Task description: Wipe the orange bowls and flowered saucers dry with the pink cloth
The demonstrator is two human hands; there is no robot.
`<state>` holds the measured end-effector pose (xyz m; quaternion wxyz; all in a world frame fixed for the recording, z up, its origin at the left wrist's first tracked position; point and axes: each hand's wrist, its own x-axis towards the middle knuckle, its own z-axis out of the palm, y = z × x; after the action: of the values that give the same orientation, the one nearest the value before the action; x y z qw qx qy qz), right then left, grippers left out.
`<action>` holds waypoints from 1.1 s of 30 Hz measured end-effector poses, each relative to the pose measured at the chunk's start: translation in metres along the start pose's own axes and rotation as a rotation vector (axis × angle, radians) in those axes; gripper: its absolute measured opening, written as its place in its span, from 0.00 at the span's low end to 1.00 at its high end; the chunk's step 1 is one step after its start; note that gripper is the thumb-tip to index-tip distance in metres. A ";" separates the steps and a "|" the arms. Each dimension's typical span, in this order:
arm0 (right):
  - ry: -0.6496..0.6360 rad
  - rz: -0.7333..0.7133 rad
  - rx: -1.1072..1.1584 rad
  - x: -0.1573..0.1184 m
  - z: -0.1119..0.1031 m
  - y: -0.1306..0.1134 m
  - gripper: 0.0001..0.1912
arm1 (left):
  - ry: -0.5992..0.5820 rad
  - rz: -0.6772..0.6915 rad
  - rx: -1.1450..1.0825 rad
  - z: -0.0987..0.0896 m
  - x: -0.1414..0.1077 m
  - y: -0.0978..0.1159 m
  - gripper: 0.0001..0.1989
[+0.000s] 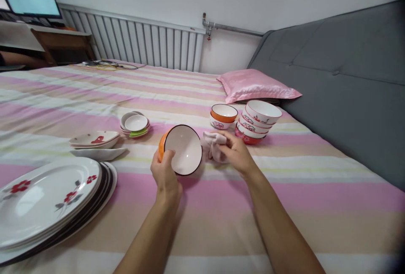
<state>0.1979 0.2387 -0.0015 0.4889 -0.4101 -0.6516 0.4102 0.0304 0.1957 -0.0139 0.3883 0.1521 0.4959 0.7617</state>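
An orange bowl [185, 149] with a white inside and dark rim is tilted toward me, above the striped sheet. My left hand [165, 175] grips its left side, thumb over the rim. My right hand [236, 151] pinches a pale pink cloth [215, 145] just right of the bowl's rim. Behind the cloth, an orange bowl [224, 113] sits in a white patterned bowl [220, 124]. To their right stands a leaning stack of several patterned bowls [257, 120].
Stacked plates [47, 198] fill the near left, with oval dishes [95, 139] and small bowls [135, 124] beyond. A pink pillow [256, 85] lies by the grey headboard [341, 67]. Cables [110, 65] lie at the far edge. Part of a person shows at far left.
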 end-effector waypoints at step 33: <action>-0.670 0.044 0.053 -0.027 0.035 -0.028 0.21 | -0.153 0.245 0.128 -0.003 -0.004 -0.002 0.15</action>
<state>0.1653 0.1999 0.0100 0.2492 -0.2537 -0.7562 0.5493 0.0321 0.1908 -0.0169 0.3185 0.2935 0.4901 0.7565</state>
